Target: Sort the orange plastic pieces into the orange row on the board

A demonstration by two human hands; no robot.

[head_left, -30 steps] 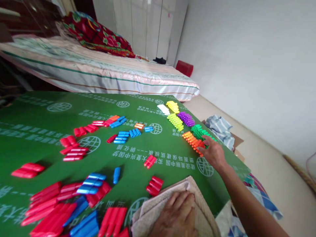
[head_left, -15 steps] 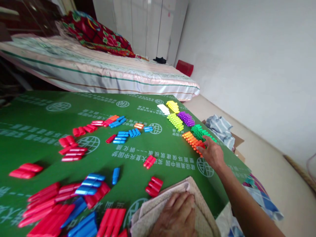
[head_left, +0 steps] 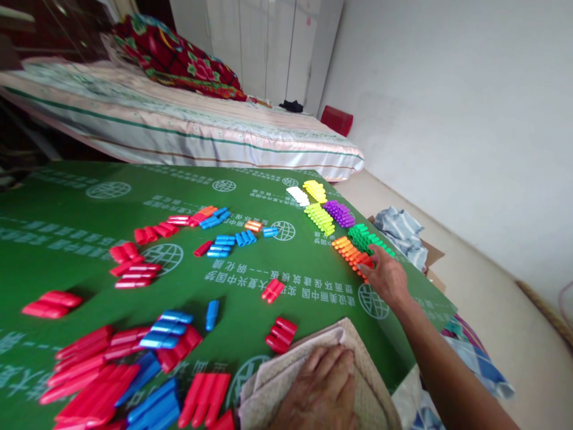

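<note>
- Two bare hands are seen from above, over a green printed board (head_left: 277,280) used as a table top.
- Fingers (head_left: 375,255) of the right hand (head_left: 387,279) are stretched forward, loosely together, and their tips are laid on the near end of a row of small orange plastic pegs (head_left: 351,253); nothing is seen clamped between them.
- The orange row is found near the board's right edge, and a row of bright green plastic pegs (head_left: 364,237) is touched by it on the far side.
- Fingers (head_left: 329,373) of the left hand (head_left: 320,391) are spread slightly apart and pressed flat on a folded beige cloth (head_left: 268,388) at the board's near edge; nothing is gripped.
- Just beyond the cloth, a small cluster of red plastic pegs (head_left: 280,334) is seen, and a red pair (head_left: 273,290) lies further on.
- Beyond the green row, sorted rows of purple pegs (head_left: 339,214), lime pegs (head_left: 319,218), yellow pegs (head_left: 315,191) and white pegs (head_left: 298,195) are laid out.
- Loose red and blue pegs (head_left: 134,370) are scattered and heaped across the left half of the board.
- Behind the board, a bed with a striped pale sheet (head_left: 188,131) is seen, with a red floral quilt (head_left: 179,60) on it.
- Crumpled pale blue fabric (head_left: 400,230) lies on the floor to the right.
</note>
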